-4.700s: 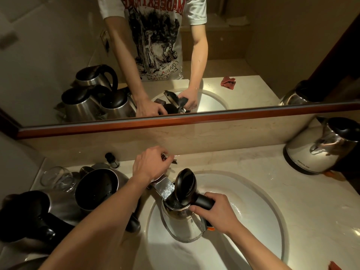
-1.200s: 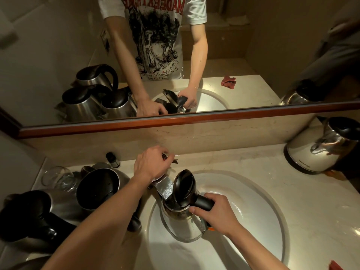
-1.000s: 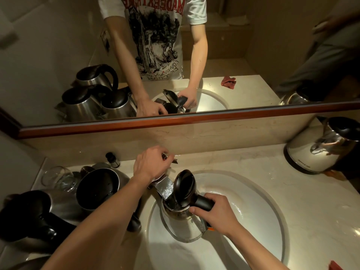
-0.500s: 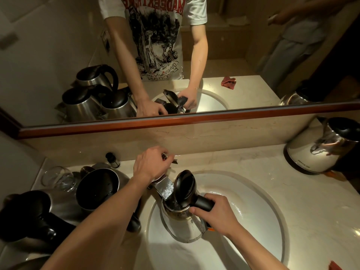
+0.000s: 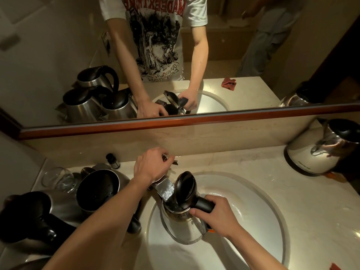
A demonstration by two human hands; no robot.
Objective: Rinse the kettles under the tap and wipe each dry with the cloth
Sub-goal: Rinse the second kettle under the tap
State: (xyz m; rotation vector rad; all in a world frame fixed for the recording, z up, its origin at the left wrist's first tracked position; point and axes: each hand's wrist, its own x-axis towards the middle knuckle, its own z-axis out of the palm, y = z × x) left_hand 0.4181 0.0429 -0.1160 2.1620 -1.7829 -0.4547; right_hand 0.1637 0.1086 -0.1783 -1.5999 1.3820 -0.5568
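Note:
A steel kettle (image 5: 183,228) with its black lid (image 5: 185,189) flipped up stands in the white basin (image 5: 257,215), its mouth right under the chrome tap spout (image 5: 164,189). My right hand (image 5: 216,216) grips the kettle's black handle. My left hand (image 5: 152,166) is curled over the tap handle behind the spout. A red cloth (image 5: 335,266) peeks in at the bottom right corner; the mirror shows it lying on the counter.
Left of the basin stand an open-topped steel kettle (image 5: 99,190), a black-lidded kettle (image 5: 33,217) and a glass (image 5: 58,179). Another kettle (image 5: 319,151) sits at the right by the wall. A small bottle (image 5: 113,161) stands at the back. The mirror shows another person behind.
My hands and the kettle have stayed in place. In the mirror, the person behind me has moved leftward across the room.

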